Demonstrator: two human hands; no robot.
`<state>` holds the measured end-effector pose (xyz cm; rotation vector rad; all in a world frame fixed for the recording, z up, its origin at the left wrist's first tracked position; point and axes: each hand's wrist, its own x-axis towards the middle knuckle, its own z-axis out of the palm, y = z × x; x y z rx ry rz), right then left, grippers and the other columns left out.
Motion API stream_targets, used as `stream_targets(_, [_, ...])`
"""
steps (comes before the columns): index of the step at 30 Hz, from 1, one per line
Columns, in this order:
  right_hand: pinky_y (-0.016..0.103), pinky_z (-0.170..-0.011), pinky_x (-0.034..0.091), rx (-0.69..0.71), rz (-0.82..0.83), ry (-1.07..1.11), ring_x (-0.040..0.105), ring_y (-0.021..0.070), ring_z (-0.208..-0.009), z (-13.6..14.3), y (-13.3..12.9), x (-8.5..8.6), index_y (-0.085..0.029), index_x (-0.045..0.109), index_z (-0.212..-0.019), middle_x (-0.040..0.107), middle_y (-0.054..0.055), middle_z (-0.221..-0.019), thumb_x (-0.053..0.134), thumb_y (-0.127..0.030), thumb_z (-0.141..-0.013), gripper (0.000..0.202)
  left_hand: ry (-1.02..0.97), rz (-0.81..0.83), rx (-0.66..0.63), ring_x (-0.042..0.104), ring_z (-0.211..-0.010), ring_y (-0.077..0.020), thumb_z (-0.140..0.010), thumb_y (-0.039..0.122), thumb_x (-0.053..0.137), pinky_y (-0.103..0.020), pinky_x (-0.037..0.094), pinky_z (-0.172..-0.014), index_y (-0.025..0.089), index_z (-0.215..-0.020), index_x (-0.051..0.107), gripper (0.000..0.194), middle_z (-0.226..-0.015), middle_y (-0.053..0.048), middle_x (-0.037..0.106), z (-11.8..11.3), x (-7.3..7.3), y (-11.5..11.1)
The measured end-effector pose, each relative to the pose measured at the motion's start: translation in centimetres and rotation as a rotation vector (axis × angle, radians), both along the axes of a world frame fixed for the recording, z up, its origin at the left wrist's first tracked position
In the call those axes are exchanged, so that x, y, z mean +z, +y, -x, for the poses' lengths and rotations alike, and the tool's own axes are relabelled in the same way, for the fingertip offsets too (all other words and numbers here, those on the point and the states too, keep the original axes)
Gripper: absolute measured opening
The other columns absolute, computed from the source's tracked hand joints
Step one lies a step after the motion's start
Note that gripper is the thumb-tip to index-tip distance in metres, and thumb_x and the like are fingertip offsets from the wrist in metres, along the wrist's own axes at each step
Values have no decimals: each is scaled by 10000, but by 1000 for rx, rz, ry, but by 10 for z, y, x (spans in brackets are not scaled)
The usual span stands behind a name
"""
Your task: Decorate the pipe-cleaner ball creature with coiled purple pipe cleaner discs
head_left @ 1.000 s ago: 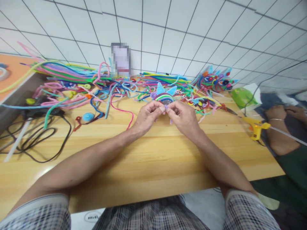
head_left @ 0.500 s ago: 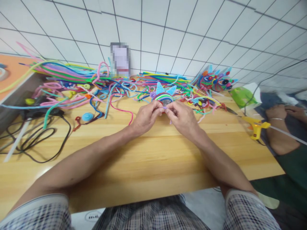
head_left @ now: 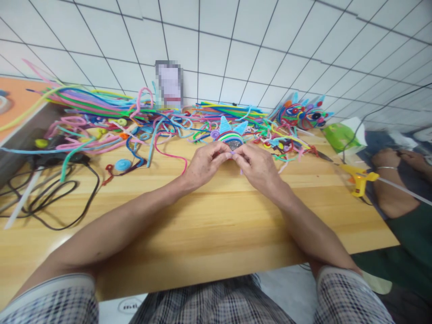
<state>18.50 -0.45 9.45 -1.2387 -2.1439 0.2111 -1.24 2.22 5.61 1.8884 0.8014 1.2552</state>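
Fingertips of my left hand (head_left: 205,164) and my right hand (head_left: 257,164) meet in a pinch over the table. Between them is a small purple pipe cleaner (head_left: 232,153), mostly covered by the fingers, with a short end hanging below. Right behind the hands sits a striped pipe-cleaner animal head (head_left: 232,135) with two light-blue pointed ears and a dark grey middle. A purple coil (head_left: 214,134) is at its left side. The hands hide its lower part, and I cannot tell whether they touch it.
Loose pipe cleaners (head_left: 101,101) are heaped along the wall. A blue coil (head_left: 123,164) and a black cable (head_left: 50,198) lie left. At right are finished animal heads (head_left: 303,112), scissors (head_left: 320,154), a yellow glue gun (head_left: 361,179) and another person's arm (head_left: 391,189). A phone (head_left: 170,83) leans upright.
Both hands stay nearly in place, still pinching the purple piece, with only tiny finger shifts. The other person's arm at the right has moved slightly.
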Motion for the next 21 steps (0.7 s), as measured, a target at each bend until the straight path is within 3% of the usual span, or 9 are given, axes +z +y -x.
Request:
stream_targets(8, [321, -711, 417, -29, 8, 105, 557, 172, -702, 5, 0, -3, -224, 665, -840, 647, -1, -756, 643, -229, -968, 130, -154, 87, 47, 580, -715, -154, -959, 347, 717, -291, 474, -718, 193, -862, 707, 183, -766, -5, 678, -8, -7, -5])
stream_targets(14, [323, -710, 416, -43, 31, 88, 555, 180, -713, 4, 1, -3, -236, 645, -824, 639, -2, -745, 639, -225, -954, 131, -201, 188, 9, 603, -757, -160, -945, 410, 745, -294, 507, -733, 195, -865, 724, 230, -807, -14, 707, -8, -7, -5])
stream_targets(21, [322, -709, 399, -26, 47, 32, 562, 180, -721, -3, 2, 0, -230, 664, -811, 651, 8, -768, 649, -206, -943, 135, -96, 82, -26, 654, -814, -182, -959, 378, 712, -324, 522, -804, 203, -831, 740, 219, -851, -31, 754, -4, -3, -1])
